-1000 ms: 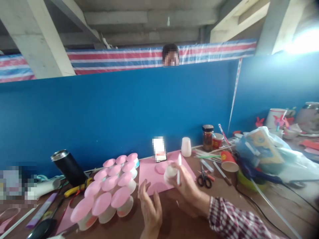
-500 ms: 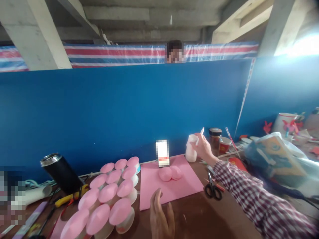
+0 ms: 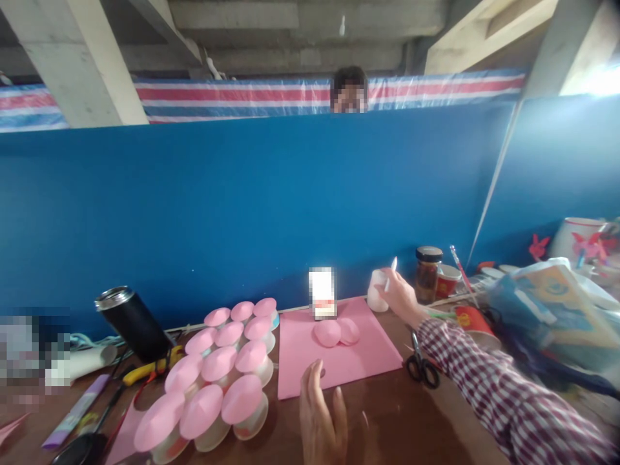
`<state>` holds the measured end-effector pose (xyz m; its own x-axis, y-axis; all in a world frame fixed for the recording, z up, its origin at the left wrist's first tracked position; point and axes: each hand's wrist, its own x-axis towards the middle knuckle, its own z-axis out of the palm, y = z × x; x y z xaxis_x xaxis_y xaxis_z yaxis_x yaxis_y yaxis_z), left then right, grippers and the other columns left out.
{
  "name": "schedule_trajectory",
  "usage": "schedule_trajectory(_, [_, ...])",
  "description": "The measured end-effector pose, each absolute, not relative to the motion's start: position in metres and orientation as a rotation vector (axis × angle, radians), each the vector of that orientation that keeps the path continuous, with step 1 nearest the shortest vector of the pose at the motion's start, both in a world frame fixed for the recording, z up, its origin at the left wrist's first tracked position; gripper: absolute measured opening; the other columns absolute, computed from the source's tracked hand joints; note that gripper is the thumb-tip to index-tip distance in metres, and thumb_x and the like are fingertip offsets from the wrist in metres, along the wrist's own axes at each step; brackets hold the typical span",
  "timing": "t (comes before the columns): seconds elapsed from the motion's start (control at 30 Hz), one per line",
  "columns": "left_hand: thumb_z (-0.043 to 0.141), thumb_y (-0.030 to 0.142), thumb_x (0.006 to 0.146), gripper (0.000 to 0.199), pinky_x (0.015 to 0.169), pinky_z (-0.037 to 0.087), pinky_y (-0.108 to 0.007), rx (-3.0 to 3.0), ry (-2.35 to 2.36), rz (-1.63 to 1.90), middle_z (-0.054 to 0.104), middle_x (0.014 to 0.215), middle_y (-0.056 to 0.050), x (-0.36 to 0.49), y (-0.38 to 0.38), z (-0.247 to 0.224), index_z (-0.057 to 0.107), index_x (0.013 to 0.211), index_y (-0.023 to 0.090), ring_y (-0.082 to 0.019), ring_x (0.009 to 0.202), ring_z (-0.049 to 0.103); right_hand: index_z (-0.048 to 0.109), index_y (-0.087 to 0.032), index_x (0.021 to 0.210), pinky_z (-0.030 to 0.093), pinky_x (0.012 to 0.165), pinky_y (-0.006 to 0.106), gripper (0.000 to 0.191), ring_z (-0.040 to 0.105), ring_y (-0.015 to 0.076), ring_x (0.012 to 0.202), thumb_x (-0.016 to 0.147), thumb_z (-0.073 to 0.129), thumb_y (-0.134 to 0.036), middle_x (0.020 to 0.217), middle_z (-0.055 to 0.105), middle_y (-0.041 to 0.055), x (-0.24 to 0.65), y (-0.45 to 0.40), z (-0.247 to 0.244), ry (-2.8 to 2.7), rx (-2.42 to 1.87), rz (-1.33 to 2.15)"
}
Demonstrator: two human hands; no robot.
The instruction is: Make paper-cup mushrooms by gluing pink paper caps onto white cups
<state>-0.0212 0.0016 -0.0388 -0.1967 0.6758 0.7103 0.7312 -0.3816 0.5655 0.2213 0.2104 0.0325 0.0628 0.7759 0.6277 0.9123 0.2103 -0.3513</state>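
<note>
Our right hand [image 3: 398, 294], gripping a white stick [image 3: 394, 263], shifts to touch the upright white cup [image 3: 374, 296], one o'clock from our loose, empty left hand [image 3: 320, 413].

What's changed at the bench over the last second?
The right hand moved right and back, from over the pink sheet, bringing the cup it held to the white cup by the sheet's far right corner; release is unclear. It still holds the white stick. The open left hand shifted slightly right. The pink-topped cups and scissors stayed put.
</note>
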Motion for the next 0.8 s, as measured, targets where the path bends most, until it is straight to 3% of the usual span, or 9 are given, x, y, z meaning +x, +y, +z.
schedule_trajectory(0.17, [0.045, 0.016, 0.089, 0.044, 0.093, 0.050, -0.046, -2.056, -1.712, -1.586, 0.054, 0.123, -0.018, -0.021, -0.002, -0.032, 0.039, 0.133, 0.015, -0.027, 0.117, 0.054, 0.054, -0.018, 0.122, 0.045, 0.069, 0.033, 0.047, 0.063, 0.0269, 0.089, 0.080, 0.064, -0.035, 0.104, 0.066, 0.0128, 0.225, 0.203, 0.035, -1.740, -1.610, -0.215])
schedule_trajectory(0.37, [0.045, 0.018, 0.089, 0.035, 0.098, 0.047, -0.048, -2.193, -1.826, -1.566, 0.057, 0.119, -0.016, -0.020, -0.005, -0.022, 0.048, 0.124, 0.016, -0.027, 0.115, 0.053, 0.052, -0.013, 0.126, 0.041, 0.081, 0.037, 0.049, 0.057, 0.0286, 0.107, 0.088, 0.053, -0.043, 0.115, 0.063, 0.0220, 0.228, 0.195, 0.039, -1.767, -1.589, -0.294])
schedule_trajectory(0.57, [0.045, 0.019, 0.090, 0.031, 0.093, 0.049, -0.045, -2.251, -1.886, -1.594, 0.058, 0.114, -0.013, -0.020, -0.006, -0.018, 0.051, 0.120, 0.018, -0.026, 0.110, 0.055, 0.050, -0.015, 0.127, 0.043, 0.090, 0.041, 0.054, 0.057, 0.0319, 0.110, 0.085, 0.053, -0.048, 0.118, 0.063, 0.0177, 0.225, 0.190, 0.037, -1.745, -1.511, -0.349])
schedule_trajectory(0.73, [0.044, 0.020, 0.090, 0.031, 0.093, 0.048, -0.045, -2.250, -1.903, -1.629, 0.058, 0.114, -0.014, -0.020, -0.003, -0.021, 0.051, 0.120, 0.017, -0.025, 0.108, 0.055, 0.037, -0.010, 0.137, 0.044, 0.093, 0.050, 0.072, 0.056, 0.0344, 0.110, 0.082, 0.053, -0.054, 0.127, 0.055, 0.0229, 0.222, 0.187, 0.035, -1.462, -1.545, -0.168])
schedule_trajectory(0.8, [0.043, 0.019, 0.091, 0.029, 0.091, 0.049, -0.042, -2.225, -1.901, -1.703, 0.058, 0.112, -0.014, -0.020, -0.002, -0.022, 0.051, 0.119, 0.017, -0.024, 0.105, 0.057, 0.039, -0.007, 0.135, 0.043, 0.092, 0.056, 0.068, 0.056, 0.0363, 0.110, 0.085, 0.048, -0.052, 0.126, 0.054, 0.0246, 0.214, 0.171, 0.033, -1.497, -1.495, -0.110])
